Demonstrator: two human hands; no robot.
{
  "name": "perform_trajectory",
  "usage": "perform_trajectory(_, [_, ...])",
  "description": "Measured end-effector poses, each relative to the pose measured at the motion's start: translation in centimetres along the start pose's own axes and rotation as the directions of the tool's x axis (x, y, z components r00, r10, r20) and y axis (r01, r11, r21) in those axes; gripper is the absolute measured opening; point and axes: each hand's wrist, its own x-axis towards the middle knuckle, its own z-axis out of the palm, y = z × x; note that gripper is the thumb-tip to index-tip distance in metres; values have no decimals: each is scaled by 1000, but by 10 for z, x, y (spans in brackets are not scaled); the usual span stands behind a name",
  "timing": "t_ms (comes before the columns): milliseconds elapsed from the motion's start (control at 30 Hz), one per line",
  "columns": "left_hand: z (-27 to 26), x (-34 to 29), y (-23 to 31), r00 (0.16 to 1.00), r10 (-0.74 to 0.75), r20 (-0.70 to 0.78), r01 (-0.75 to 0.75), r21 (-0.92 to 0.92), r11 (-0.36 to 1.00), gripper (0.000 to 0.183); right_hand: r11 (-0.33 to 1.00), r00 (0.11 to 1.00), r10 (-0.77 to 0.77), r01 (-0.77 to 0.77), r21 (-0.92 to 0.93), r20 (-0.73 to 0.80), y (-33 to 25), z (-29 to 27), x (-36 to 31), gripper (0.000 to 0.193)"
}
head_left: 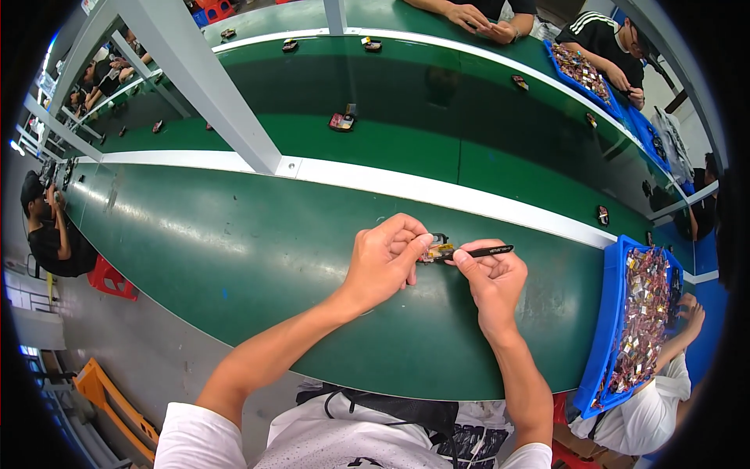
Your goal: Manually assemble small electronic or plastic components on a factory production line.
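A small electronic assembly (440, 250) with a dark frame and yellowish parts is pinched between the thumb and fingers of my left hand (384, 262), above the green table. My right hand (495, 283) is closed round a slim black tool, which looks like tweezers (488, 252). Its tip reaches left to the assembly and overlaps it. Whether the tip touches the parts or grips one is too small to tell. My fingers partly cover the assembly.
On the right stands a blue tray (603, 328) heaped with small parts, beside a co-worker's hand (691, 313). Beyond the white rail (375, 181), several small assemblies lie along a green conveyor belt (406, 148). A grey metal post (211, 78) rises at left. Other people sit around.
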Motion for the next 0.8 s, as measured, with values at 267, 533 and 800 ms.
perform_trajectory(267, [-2,1,-1,1000,-18,10,17,1,1000,15,999,1000,-32,32,-30,2,0,0,-1,9])
perform_trajectory(533, [-7,4,-7,991,-65,119,86,-180,980,28,986,986,-165,165,-26,-4,2,0,-5,12])
perform_trajectory(800, [-9,4,-6,981,-53,184,93,-216,972,32,843,874,-485,459,-280,-26,10,3,-8,10])
